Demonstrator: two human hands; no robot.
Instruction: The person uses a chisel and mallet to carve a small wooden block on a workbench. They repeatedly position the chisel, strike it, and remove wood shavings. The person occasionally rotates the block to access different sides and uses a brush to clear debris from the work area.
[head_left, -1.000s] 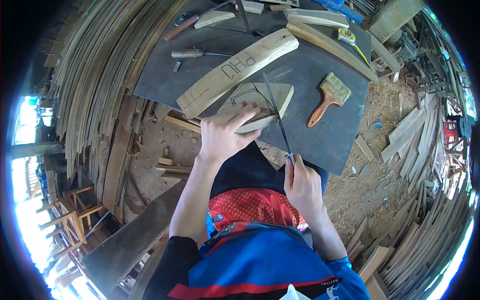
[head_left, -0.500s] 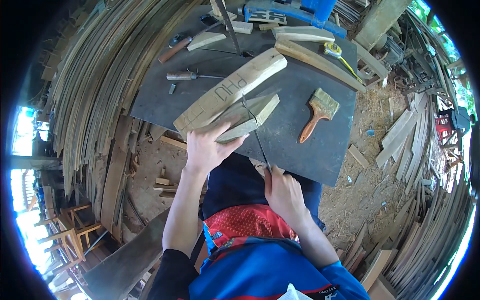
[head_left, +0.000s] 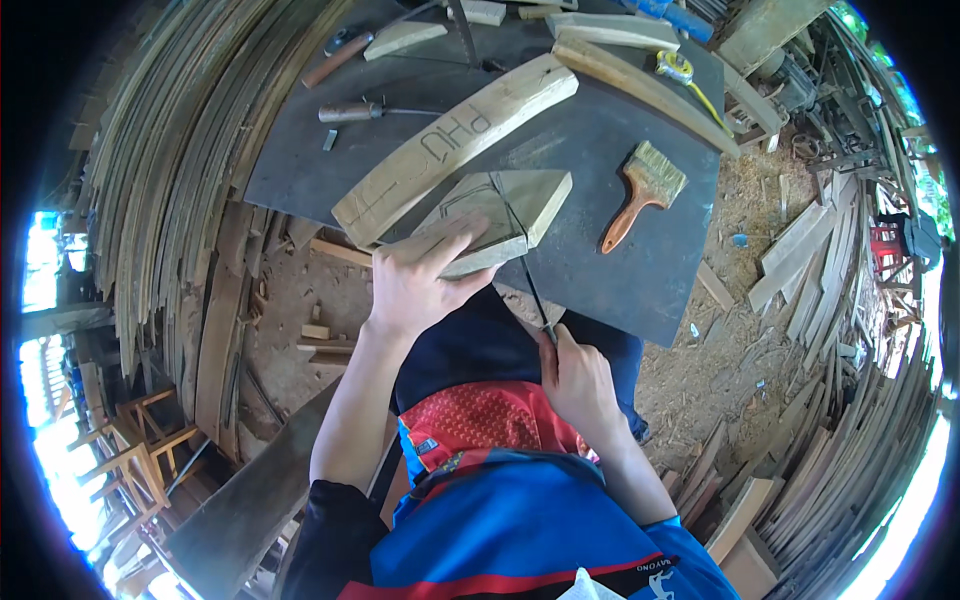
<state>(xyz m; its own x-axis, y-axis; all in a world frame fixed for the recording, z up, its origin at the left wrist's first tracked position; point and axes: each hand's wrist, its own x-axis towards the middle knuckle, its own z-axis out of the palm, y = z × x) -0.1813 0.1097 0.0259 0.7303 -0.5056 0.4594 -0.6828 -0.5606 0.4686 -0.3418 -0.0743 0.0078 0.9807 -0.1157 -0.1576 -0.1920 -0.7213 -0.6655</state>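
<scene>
Near the front edge of the dark tabletop (head_left: 660, 290), my left hand (head_left: 420, 275) grips a pale wooden block (head_left: 543, 205) with pencil lines on it. A long thin dark file (head_left: 534, 292) crosses the block at a notch in its front edge. My right hand (head_left: 580, 380) is closed on the file's handle, below the table's edge in the picture. Just beyond the block lies a longer curved beam (head_left: 525, 100) with dark markings. A wide paintbrush (head_left: 650, 190) with a wooden handle lies to the right.
A yellow tape measure (head_left: 676, 70), a wooden-handled tool (head_left: 350, 112), a curved plank (head_left: 630, 80) and several offcuts (head_left: 405, 40) lie on the table. Long stacked boards (head_left: 180, 140) line the left, more lumber (head_left: 820, 460) the right. Wooden chair frames (head_left: 150, 450) are at lower left.
The file has shifted left and now lies more diagonally across the block, in the notch. My right hand has moved left with it. My left hand still grips the block.
</scene>
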